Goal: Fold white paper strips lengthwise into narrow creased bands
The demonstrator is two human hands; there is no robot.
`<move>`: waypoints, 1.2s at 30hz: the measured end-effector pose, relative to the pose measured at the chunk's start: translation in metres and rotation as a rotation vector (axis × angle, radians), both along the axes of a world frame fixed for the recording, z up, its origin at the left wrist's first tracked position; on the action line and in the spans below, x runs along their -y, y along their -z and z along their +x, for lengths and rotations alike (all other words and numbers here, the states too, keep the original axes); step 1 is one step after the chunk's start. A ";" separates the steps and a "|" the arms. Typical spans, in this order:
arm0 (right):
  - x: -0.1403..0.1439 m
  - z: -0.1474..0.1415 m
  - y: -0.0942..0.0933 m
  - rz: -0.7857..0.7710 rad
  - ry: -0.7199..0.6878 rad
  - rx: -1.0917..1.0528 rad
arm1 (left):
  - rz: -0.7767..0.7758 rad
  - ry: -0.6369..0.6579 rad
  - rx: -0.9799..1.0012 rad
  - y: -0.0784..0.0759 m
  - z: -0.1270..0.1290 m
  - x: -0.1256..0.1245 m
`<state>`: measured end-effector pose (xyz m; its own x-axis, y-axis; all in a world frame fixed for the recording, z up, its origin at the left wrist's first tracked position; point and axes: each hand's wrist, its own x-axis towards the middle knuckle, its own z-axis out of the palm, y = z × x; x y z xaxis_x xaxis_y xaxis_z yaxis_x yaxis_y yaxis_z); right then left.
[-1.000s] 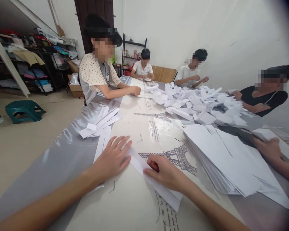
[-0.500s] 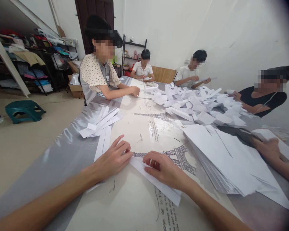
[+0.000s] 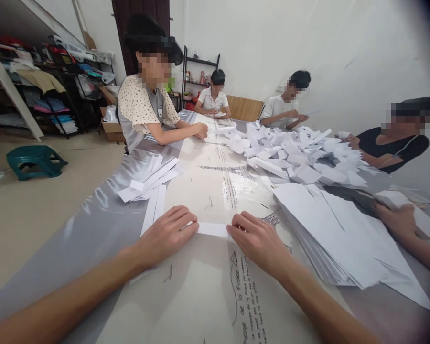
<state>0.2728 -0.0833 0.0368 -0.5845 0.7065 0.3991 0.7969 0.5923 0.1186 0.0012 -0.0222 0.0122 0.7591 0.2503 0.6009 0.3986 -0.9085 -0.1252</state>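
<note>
Two hands press flat on one white paper strip (image 3: 212, 229) that lies on the near part of the table (image 3: 93, 239). The left hand (image 3: 166, 235) covers the strip's left end and the right hand (image 3: 260, 241) covers its right end, fingers bent down, so the paper stays flat and cannot slide. Just to the right sits a big stack of white sheets (image 3: 344, 234), close enough to reach. On the left, more strips (image 3: 148, 184) lie in a loose bunch. A messy heap of folded paper (image 3: 294, 153) fills the far middle. The table wears a shiny cloth with tower drawings. Four other people sit around it, and another person's hand (image 3: 397, 222) rests far right. Shelves and a green stool (image 3: 36, 160) stand on the left.
</note>
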 end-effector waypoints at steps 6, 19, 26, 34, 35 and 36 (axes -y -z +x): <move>0.002 -0.008 0.002 -0.313 0.017 -0.065 | -0.095 0.057 -0.136 0.002 -0.001 -0.001; 0.001 0.003 -0.014 -0.787 0.123 -0.393 | -0.547 -0.008 -0.008 0.003 -0.007 -0.007; -0.004 0.006 -0.010 -0.834 0.215 -0.394 | -0.625 -0.100 0.005 0.001 0.000 -0.005; -0.008 0.007 -0.002 -0.813 0.240 -0.345 | -0.707 -0.175 0.049 0.000 0.001 -0.009; -0.008 0.007 -0.002 -0.805 0.246 -0.340 | -0.711 -0.184 0.056 0.000 0.001 -0.010; -0.008 0.007 -0.002 -0.800 0.250 -0.339 | -0.716 -0.191 0.063 0.000 0.002 -0.010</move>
<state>0.2798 -0.0750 0.0383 -0.3168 0.9377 -0.1431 0.8306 0.2014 -0.5192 0.0029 -0.0121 0.0118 0.6329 0.7209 0.2823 0.5444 -0.6736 0.4999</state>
